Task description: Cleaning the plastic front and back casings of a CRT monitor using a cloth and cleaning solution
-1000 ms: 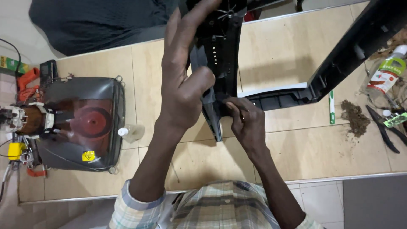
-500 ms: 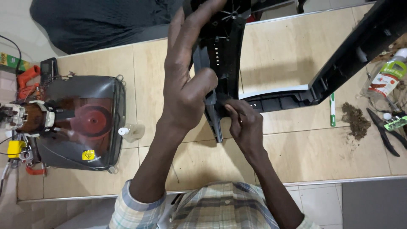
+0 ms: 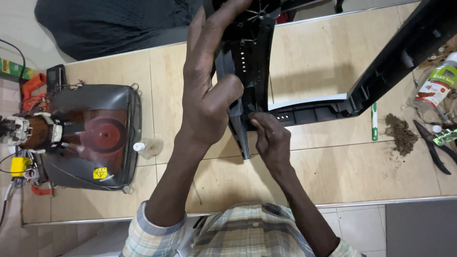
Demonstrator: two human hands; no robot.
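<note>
1. At centre frame, over a tan worktable (image 3: 333, 171), the person holds up a black plastic frame (image 3: 252, 62), apparently the casing of a set.
2. Left hand (image 3: 207, 90): raised, fingers long and mostly straight, reaching up the frame's vertical bar. The thumb presses against the bar's left edge. A loose brace rather than a closed grip.
3. Right hand (image 3: 269, 140): lower, just below centre, fingers curled tight. The fingertips pinch at the frame's inner corner, where the upright bar meets the cross rail. Whether a small part sits between the fingertips cannot be told.
4. Key relation: the upright bar's long axis runs from top of frame down to a point just left of the right hand. The corner lies directly at the right fingertips, so the right hand is the nearer one; the left hand steadies higher up.
5. The frame's other limb runs off toward the upper right.
6. At left sits a picture tube (image 3: 90, 138), face down, with its red coil and wiring exposed.
7. At right edge: a green pen (image 3: 374, 121), a heap of brown debris (image 3: 401, 135), black pliers (image 3: 435, 147), a plastic bottle (image 3: 435, 88).
</note>
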